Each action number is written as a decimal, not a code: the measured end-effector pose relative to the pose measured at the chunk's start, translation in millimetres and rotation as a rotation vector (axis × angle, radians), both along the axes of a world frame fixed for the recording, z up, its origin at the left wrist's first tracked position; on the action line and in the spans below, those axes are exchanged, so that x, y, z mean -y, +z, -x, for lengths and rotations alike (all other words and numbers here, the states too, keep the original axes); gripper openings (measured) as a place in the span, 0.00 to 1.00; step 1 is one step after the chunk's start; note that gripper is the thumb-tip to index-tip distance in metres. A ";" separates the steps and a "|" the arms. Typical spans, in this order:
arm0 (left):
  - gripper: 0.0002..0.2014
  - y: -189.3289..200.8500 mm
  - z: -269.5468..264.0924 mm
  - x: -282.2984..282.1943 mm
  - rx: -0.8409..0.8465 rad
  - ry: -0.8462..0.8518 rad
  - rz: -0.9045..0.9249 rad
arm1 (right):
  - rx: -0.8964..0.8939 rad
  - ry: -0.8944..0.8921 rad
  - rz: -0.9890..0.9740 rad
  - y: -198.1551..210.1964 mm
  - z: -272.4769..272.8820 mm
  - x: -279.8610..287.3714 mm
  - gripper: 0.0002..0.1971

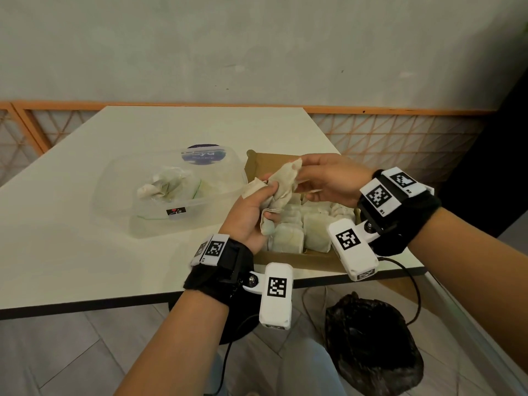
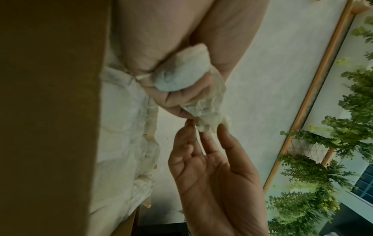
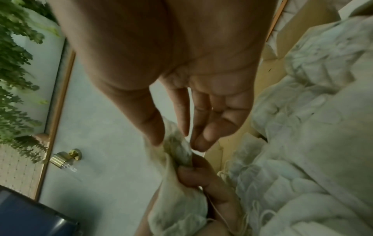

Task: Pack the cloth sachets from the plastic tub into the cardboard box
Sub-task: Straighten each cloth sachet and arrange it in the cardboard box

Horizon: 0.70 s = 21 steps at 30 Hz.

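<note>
Left hand is gripping a bunch of sachets over the cardboard box; right hand is pinching its top. Wrist views alone are showing fingertip contact. Box is holding packed rows; plastic tub on the bench is holding a few.
</note>
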<state>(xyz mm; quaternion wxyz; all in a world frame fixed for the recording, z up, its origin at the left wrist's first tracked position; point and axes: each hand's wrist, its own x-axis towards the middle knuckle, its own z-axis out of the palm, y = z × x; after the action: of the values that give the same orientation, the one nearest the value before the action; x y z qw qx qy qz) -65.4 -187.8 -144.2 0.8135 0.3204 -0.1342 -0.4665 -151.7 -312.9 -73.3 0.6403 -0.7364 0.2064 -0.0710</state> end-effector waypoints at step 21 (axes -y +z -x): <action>0.21 -2.1 -1.1 -1.2 0.006 -0.111 0.028 | 0.110 -0.051 0.157 9.7 -4.2 6.1 0.12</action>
<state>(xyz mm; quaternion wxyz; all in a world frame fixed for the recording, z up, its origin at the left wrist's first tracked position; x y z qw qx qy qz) -64.2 -186.6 -146.3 0.7905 0.3024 -0.1608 -0.5078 -147.5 -319.0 -63.6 0.5889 -0.7740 0.1832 -0.1435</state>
